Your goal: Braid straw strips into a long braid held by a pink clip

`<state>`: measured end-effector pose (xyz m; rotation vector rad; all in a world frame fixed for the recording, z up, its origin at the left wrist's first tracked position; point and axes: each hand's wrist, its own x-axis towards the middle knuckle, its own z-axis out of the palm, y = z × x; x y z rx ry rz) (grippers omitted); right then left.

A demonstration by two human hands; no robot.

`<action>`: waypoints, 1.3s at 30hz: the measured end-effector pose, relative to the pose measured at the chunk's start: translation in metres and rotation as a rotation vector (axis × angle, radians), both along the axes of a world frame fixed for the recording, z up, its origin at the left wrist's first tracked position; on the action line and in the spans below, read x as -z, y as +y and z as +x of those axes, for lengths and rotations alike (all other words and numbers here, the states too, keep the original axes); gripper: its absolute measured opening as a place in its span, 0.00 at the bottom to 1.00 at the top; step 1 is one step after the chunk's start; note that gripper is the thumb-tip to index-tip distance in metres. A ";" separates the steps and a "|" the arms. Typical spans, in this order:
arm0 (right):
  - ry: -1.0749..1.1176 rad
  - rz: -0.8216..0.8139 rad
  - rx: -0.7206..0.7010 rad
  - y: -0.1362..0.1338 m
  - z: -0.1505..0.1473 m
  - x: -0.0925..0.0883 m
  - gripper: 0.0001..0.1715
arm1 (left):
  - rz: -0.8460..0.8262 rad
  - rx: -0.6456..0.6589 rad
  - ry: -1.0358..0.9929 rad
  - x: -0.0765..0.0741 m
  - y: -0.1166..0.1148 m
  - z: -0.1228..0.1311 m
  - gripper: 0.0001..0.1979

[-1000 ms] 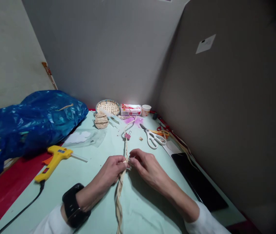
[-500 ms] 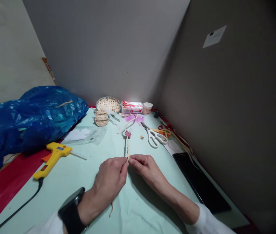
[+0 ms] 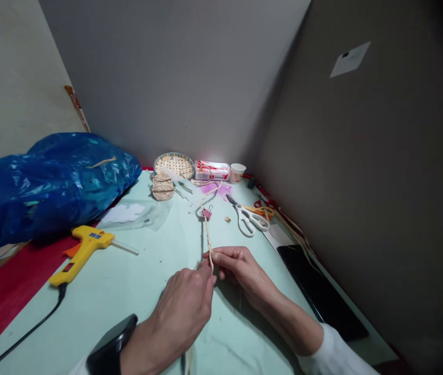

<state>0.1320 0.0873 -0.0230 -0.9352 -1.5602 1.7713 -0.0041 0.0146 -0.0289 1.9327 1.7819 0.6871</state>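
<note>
A cream braided cord (image 3: 208, 235) runs toward me from a pink binder clip (image 3: 207, 214) on the cloth. My right hand (image 3: 241, 268) pinches the cord between thumb and forefinger near its braided end. Just below, my left hand (image 3: 186, 307) is closed on a strand of the same cord, with its back toward me. Its fingertips are mostly hidden behind the hand. Loose strand ends hang under the left wrist. Past the clip, the cord curves on to the back of the table.
A yellow glue gun (image 3: 83, 252) lies left, by a blue plastic bag (image 3: 57, 182). White-handled scissors (image 3: 247, 216) and a black tablet-like slab (image 3: 319, 291) lie right. At the back stand a woven basket (image 3: 174, 165), a pink-white packet (image 3: 212, 171) and a paper cup (image 3: 237, 173).
My left hand has moved down and slightly right, away from the right fingertips, drawing a strand. My right hand stays at the cord, which now slants a little more to the right.
</note>
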 end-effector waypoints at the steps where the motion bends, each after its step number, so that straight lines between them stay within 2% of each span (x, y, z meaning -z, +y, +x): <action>1: 0.038 -0.078 -0.009 0.000 0.000 0.000 0.14 | 0.007 -0.002 -0.010 0.003 -0.001 0.002 0.15; 4: 0.094 -0.192 -0.012 0.001 0.000 0.000 0.16 | 0.029 0.006 -0.018 0.006 -0.006 0.007 0.16; 8: 0.132 -0.226 0.017 0.001 0.001 0.003 0.14 | 0.045 0.036 -0.070 -0.007 -0.005 0.003 0.18; 10: 0.157 -0.195 0.022 0.001 0.003 0.006 0.13 | 0.102 -0.057 -0.147 -0.016 0.002 -0.004 0.20; 11: 0.158 -0.172 0.025 0.002 0.003 0.007 0.14 | 0.145 -0.139 -0.211 -0.020 0.007 -0.008 0.18; 12: 0.148 -0.152 0.025 0.002 0.004 0.009 0.16 | 0.130 -0.169 -0.310 -0.022 0.012 -0.012 0.15; 16: 0.100 -0.086 -0.021 0.001 0.004 0.011 0.19 | -0.396 -0.051 -0.792 -0.019 0.028 -0.017 0.12; 18: 0.081 -0.039 -0.032 -0.001 0.003 0.011 0.20 | -0.508 -0.013 -0.963 -0.014 0.030 -0.015 0.11; 20: 0.023 0.049 -0.017 -0.003 0.002 0.010 0.21 | -0.512 -0.031 -1.056 -0.010 0.029 -0.013 0.10; 24: -0.152 0.294 -0.010 -0.005 0.001 0.009 0.19 | -0.510 -0.043 -1.143 -0.003 0.026 -0.013 0.12; 28: -0.286 0.410 0.017 -0.009 0.003 0.009 0.11 | -0.510 -0.070 -1.190 -0.004 0.024 -0.012 0.14; 31: -0.387 0.519 0.056 -0.015 0.005 0.007 0.11 | -0.536 -0.107 -1.149 -0.007 0.025 -0.010 0.14; 39: -0.702 0.783 -0.007 -0.024 0.005 0.000 0.10 | -0.480 -0.163 -1.053 -0.008 0.028 -0.008 0.09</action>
